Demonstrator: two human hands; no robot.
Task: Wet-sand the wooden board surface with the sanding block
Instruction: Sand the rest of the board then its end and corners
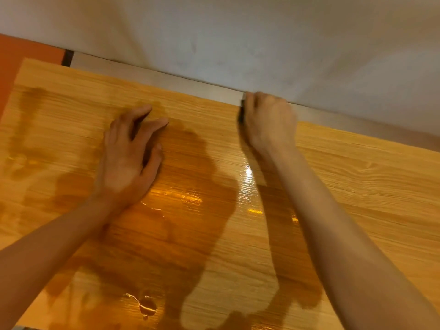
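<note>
Sanding stroke under way, we judge. Our right hand (267, 120) closed around sanding block (241, 115), mostly hidden, at board (357, 186) far edge. Left hand (133, 158) flat, fingers spread, empty, mid-board. Next: draw block back across wet patch (190, 210), even pressure.

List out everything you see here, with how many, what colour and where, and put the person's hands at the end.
wooden board: one, light orange-brown with grain, fills most of the view, lying flat
water patches: several, dark and glossy, spread over the board's middle, left and near edge
pale strip: one, off-white, along the board's far edge below the wall
wall: one, grey-white, across the top
orange surface: one, orange, top left corner beyond the board
sanding block: one, dark, only a sliver showing, at the far edge under the right hand
left hand: one, flat on the board, fingers spread
right hand: one, closed over the block at the far edge
</note>
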